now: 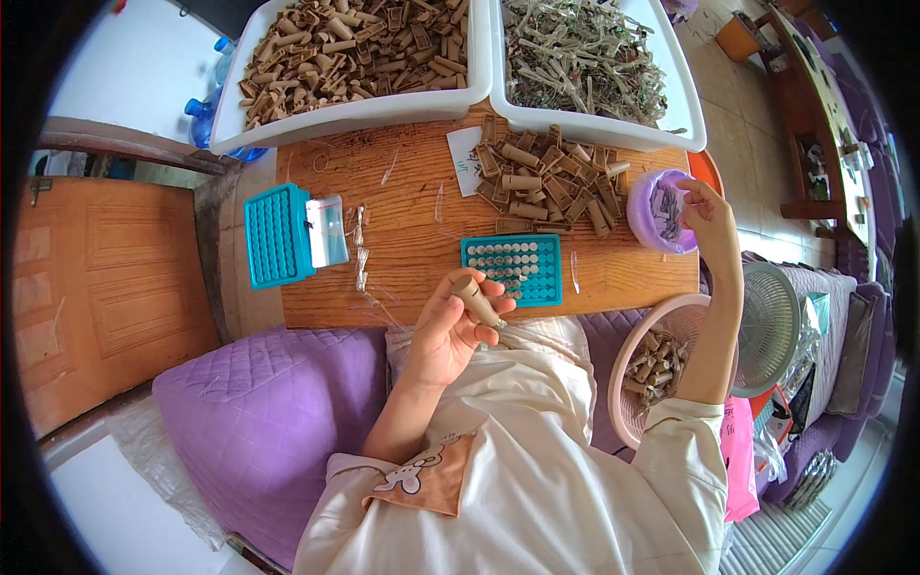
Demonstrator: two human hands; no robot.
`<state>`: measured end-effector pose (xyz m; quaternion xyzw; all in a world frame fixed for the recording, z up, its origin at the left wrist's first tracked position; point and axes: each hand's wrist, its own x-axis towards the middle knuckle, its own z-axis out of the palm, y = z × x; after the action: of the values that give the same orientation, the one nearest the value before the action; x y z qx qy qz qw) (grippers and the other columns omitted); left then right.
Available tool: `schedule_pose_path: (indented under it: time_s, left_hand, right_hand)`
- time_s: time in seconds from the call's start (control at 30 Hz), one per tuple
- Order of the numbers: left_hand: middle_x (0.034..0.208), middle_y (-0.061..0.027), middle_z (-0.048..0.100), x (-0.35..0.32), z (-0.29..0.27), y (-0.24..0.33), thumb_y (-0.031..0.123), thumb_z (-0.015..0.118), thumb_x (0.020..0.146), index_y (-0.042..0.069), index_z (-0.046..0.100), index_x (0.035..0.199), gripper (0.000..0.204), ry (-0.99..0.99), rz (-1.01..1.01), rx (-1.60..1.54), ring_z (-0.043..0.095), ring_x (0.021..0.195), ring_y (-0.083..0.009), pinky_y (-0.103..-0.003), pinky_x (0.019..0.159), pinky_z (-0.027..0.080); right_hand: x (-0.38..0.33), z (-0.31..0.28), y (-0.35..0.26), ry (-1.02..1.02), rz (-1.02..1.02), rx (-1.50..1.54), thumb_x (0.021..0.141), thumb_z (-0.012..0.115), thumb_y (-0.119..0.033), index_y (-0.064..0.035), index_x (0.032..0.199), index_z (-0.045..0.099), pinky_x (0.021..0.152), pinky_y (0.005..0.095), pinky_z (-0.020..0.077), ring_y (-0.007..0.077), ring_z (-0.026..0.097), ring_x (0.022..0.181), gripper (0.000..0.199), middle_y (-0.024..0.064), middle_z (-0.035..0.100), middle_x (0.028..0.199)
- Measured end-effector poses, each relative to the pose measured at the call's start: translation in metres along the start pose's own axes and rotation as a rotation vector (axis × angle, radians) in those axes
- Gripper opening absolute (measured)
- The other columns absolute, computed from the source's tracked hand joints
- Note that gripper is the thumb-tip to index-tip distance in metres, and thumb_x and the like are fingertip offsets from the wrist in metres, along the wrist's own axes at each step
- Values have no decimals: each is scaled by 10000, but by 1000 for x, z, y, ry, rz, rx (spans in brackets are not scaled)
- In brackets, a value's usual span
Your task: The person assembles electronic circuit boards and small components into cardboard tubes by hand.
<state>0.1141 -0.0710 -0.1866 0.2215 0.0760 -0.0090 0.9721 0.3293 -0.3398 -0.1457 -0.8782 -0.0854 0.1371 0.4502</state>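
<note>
My left hand (443, 333) is above my lap at the table's front edge. Its fingers are closed round a tan plastic tube-shaped casing (476, 300), tilted, with a small clear bit at its lower end. My right hand (707, 213) reaches over the purple bowl (640, 222), fingers apart at its rim, with small grey pieces (665, 209) just beside them. Nothing shows in those fingers. Just beyond my left hand lies a teal tray (548, 278) with rows of round silver button-like pieces; some near slots lack them.
Loose tan casings (548, 182) are heaped on the wooden table (402, 206). Behind stand white tubs of tan casings (350, 120) and clear wiry parts (613, 125). A second teal tray (278, 235) sits left. A pink basket (621, 383) holds assembled pieces at my right.
</note>
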Motion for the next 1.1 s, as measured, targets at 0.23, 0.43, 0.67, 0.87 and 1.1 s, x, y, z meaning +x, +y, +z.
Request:
schedule_pose_path:
  time_s: [0.23, 0.43, 0.67, 0.87, 1.1]
  left_hand:
    - [1030, -149, 481, -2, 3, -1, 218, 408, 849, 7, 346, 1092, 327, 3, -55, -126, 486, 984, -318, -309, 599, 525]
    - [1082, -119, 460, -3, 6, 0, 259, 366, 866, 38, 329, 1119, 338, 2, -165, -475, 407, 1080, -319, -303, 598, 527]
    - [1061, -99, 485, -1, 23, 2, 278, 390, 854, 9, 354, 1105, 370, 113, -291, -654, 511, 945, -260, -310, 612, 537]
    - [1045, -112, 478, -2, 23, -6, 306, 449, 828, 22, 393, 1060, 371, 78, -276, -287, 512, 957, -257, -284, 705, 516]
    - [1058, -88, 489, -1, 28, -15, 351, 393, 844, 53, 386, 1078, 379, 75, -247, -92, 540, 926, -204, -301, 730, 497]
  right_hand:
    - [-2, 2, 9, 32, -20, -1, 737, 479, 37, 31, 975, 523, 649, 211, 435, 104, 543, 725, 241, 70, 541, 860]
    - [-11, 9, -10, 158, -9, 33, 758, 488, 11, 28, 903, 539, 571, 206, 436, 98, 549, 652, 154, 44, 551, 744]
    - [-50, 76, -60, -142, -76, 656, 759, 519, -13, -9, 834, 503, 522, 179, 417, 88, 557, 654, 76, 54, 579, 713]
    - [-71, 128, -90, -359, -84, 839, 778, 528, -35, 3, 797, 489, 581, 207, 452, 97, 541, 691, 58, 68, 563, 757]
    - [-78, 131, -86, -406, -88, 640, 758, 524, -12, 11, 748, 476, 712, 274, 435, 143, 536, 804, 54, 115, 563, 868]
